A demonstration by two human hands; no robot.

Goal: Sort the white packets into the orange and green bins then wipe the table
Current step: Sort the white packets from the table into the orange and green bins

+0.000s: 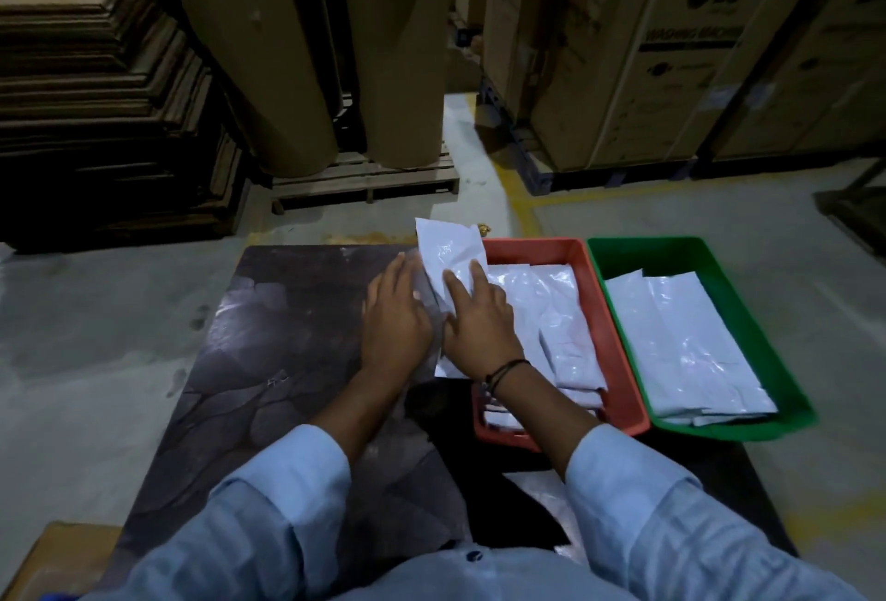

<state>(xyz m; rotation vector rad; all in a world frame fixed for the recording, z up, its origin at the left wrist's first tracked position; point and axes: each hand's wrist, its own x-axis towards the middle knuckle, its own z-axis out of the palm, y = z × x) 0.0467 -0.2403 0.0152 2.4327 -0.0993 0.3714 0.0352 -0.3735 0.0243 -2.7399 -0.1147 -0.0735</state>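
Dark tabletop (268,360) carries an orange bin (618,341) and a green bin (618,264), both stacked with white packets. One white packet (448,252) lies under flattened fingers of the left hand (395,317) and right hand (479,327), its top jutting beyond the fingertips.

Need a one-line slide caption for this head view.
Both hands press a white packet beside the orange bin; green bin holds more.
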